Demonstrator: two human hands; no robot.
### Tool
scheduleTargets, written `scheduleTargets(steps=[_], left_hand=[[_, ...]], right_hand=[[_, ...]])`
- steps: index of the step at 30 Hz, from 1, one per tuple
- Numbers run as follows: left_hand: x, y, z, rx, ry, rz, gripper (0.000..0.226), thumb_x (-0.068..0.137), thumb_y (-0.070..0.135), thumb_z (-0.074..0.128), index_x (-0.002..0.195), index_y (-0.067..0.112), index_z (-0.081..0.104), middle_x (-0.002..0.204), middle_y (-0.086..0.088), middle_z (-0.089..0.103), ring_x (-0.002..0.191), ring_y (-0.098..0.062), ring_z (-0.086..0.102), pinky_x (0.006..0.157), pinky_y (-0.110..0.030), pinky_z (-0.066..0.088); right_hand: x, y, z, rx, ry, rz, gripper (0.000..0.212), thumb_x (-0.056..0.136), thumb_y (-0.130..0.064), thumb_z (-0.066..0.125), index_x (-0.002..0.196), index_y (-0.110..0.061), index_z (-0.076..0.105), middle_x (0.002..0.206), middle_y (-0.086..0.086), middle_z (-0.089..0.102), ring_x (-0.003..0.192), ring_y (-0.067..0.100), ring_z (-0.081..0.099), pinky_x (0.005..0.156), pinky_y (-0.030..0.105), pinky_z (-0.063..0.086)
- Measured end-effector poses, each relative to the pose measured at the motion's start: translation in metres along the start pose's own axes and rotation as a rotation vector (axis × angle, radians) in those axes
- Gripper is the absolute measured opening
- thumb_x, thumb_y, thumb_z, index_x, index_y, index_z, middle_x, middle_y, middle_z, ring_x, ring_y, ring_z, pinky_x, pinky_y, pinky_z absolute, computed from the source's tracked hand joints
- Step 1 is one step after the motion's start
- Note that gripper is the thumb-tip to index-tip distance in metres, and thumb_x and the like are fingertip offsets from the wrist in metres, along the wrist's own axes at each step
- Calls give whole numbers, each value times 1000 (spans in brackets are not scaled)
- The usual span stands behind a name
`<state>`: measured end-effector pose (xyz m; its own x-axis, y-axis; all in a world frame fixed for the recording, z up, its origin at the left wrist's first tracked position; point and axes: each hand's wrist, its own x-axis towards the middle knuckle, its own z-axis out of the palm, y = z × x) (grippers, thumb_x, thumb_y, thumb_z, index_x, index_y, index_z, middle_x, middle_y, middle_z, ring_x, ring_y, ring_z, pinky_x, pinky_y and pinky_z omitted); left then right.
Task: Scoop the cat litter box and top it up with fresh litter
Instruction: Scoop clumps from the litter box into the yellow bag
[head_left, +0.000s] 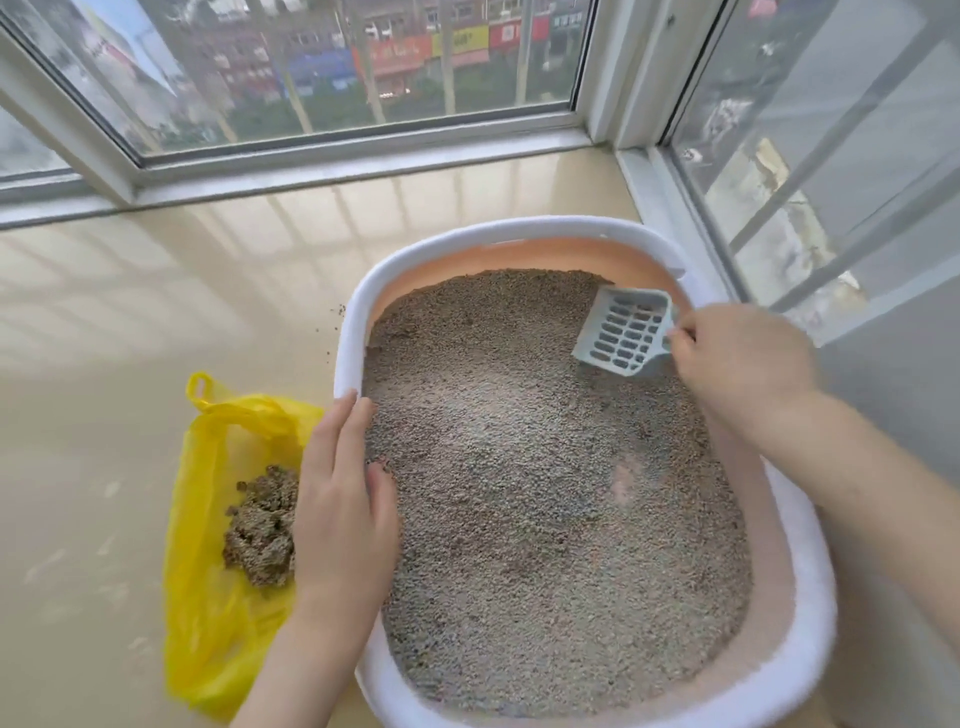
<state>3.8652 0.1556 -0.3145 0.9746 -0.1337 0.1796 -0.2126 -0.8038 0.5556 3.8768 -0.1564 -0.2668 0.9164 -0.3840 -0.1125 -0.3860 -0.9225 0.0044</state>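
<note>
Nearest, your left hand (340, 499) lay flat with straight fingers on the left rim of the litter box (810, 587), which sat on the floor (130, 322) in the window corner. Beside it, a yellow bag (208, 597) held clumps (262, 525). Farther in, your right hand (743, 358) gripped the blue scoop (626, 332), resting on litter (545, 493) near the far right corner.

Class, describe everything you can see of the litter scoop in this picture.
The litter scoop is pale blue-grey and looks like plastic, with raised side walls and a flat base pierced by rows of oblong slots. It holds no clumps. It lies tilted in the far right corner of the litter box, front edge down on the grey litter. The right hand grips it at the handle end, which the fingers hide.
</note>
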Motion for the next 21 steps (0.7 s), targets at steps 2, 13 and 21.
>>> scheduleTargets(steps=[2,13,21], left_hand=[[1,0,0,19,-10,-15,55,83,-10,53,136,1,45,143,-11,42,135,-23,36,113,-25,23],[1,0,-2,-94,-38,-72,66,78,-10,62,138,13,46,143,11,37,139,-8,31,111,-15,23],[1,-1,-3,-122,-31,-73,69,75,-6,66,138,16,46,141,16,36,139,-4,30,108,-26,32]], right_hand=[[31,-4,5,-115,69,-71,33,100,-30,36,85,-13,60,68,6,53,63,27,53,55,29,44],[100,-66,8,-107,-75,-418,37,96,-41,47,75,-21,69,55,-7,47,54,16,49,47,21,28],[92,-116,41,232,-208,-538,31,95,-37,54,82,-19,76,57,2,63,44,14,40,46,21,30]])
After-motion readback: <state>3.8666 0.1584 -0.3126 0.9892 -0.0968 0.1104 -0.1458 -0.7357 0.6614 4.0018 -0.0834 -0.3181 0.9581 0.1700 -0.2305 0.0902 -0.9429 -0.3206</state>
